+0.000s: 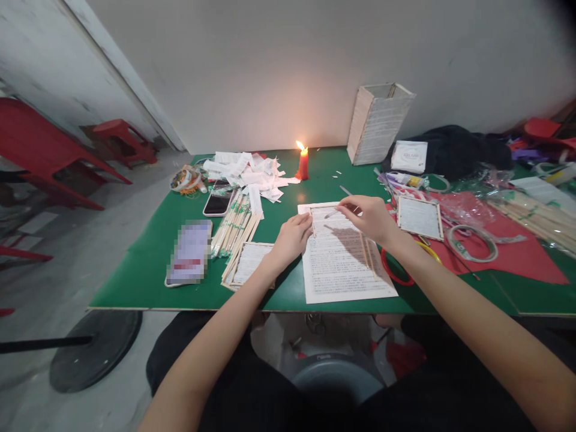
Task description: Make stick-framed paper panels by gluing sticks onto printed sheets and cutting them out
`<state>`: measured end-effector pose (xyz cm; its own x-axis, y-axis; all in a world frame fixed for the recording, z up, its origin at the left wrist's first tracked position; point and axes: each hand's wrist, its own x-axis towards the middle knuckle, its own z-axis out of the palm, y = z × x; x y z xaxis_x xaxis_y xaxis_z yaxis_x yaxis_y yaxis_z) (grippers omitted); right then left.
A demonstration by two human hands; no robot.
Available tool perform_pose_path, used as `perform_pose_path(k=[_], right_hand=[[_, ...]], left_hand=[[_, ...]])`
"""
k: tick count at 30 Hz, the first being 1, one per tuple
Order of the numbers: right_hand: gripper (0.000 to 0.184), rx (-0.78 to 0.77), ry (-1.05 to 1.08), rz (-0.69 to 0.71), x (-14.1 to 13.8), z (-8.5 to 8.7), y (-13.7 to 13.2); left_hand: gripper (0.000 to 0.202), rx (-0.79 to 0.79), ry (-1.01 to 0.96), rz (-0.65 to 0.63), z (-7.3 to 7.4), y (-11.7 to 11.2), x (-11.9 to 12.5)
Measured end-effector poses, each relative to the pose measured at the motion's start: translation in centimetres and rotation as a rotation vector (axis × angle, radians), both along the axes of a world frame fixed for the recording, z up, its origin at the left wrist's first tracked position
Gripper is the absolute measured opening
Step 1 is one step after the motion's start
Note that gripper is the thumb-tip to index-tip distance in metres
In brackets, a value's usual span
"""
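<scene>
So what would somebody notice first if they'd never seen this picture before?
Probably the lit red candle near the back of the green table, because its flame glows against the wall. Next might be the tall box standing to its right. In the middle, the right hand holds a thin tool above a printed sheet, with the left hand at its left edge.

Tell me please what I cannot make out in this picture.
Head view:
Thin tool: middle hidden by the right hand.
Printed sheet: text too small to read.
Nearer phone: screen blurred by pixelation.
Tall box: inside bottom hidden by its walls.
Red chair: cut off by left edge.
</scene>
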<state>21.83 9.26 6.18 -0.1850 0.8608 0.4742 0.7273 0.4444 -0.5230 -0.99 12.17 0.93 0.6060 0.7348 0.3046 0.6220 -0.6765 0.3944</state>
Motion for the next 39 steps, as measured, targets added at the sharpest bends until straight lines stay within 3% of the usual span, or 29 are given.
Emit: perform_pose_path(k=[16,23,27,31,36,39], right_hand=[[0.022,-0.002,0.028,-0.016,0.3,-0.5,0.0],[0.022,0.004,0.053,-0.082,0.5,0.2,-0.5],[0.017,-0.023,0.224,-0.150,1.0,0.6,-1.1],[0.017,-0.007,0.474,-0.303,2.2,0.5,-1.5],[0.021,0.110,0.866,-0.455,5.6,-0.3,-1.4],[0.020,0.041,0.891,-0.459,7.6,-1.2,-1.7]], left_hand=[[0.033,0.063,0.056,0.049,-0.7,-0.1,0.6],[0.034,0.064,0.064,0.057,-1.1,0.2,0.6],[0.035,0.060,0.054,0.068,-1.4,0.2,0.6],[0.037,0.050,0.036,0.085,-1.7,0.2,0.5],[0.037,0.033,0.018,0.080,-1.9,0.4,0.3],[0.037,0.017,0.016,0.073,-1.8,0.7,0.2]])
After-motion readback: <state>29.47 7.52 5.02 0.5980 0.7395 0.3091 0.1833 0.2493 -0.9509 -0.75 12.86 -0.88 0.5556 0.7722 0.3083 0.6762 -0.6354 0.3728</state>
